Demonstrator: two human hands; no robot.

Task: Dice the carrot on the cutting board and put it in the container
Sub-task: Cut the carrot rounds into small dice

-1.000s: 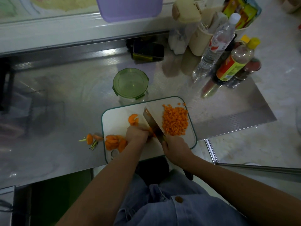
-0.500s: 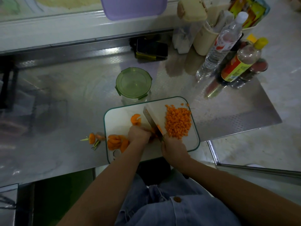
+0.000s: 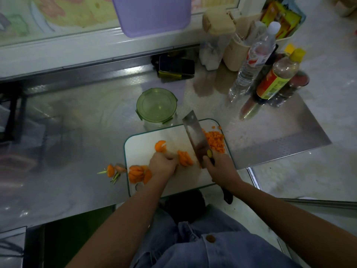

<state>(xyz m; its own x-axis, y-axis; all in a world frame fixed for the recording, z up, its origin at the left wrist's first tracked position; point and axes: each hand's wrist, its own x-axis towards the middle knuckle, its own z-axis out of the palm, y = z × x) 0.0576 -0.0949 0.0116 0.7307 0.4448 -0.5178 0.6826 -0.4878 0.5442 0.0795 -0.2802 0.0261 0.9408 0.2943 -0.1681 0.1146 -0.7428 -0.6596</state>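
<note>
A white cutting board (image 3: 146,140) with a green rim lies on the steel counter. My right hand (image 3: 218,167) grips the handle of a cleaver (image 3: 195,134), whose blade is lifted above the board. A pile of diced carrot (image 3: 216,142) lies to the right of the blade. My left hand (image 3: 162,165) holds a stack of carrot slices (image 3: 185,158) with curled fingers. More carrot slices (image 3: 138,174) lie at the board's left edge, and one piece (image 3: 160,146) sits beyond my left hand. The glass container (image 3: 156,107) with a green lid stands just behind the board.
Carrot ends with green stems (image 3: 112,171) lie on the steel counter (image 3: 77,122) left of the board. Bottles (image 3: 251,62) and sauce bottles (image 3: 276,78) crowd the back right. A dark phone (image 3: 176,64) lies behind the container. The counter's edge drops off at right.
The cleaver has risen off the board and tilted back, its blade now up over the diced pile. My left hand has uncovered a stack of slices beside it.
</note>
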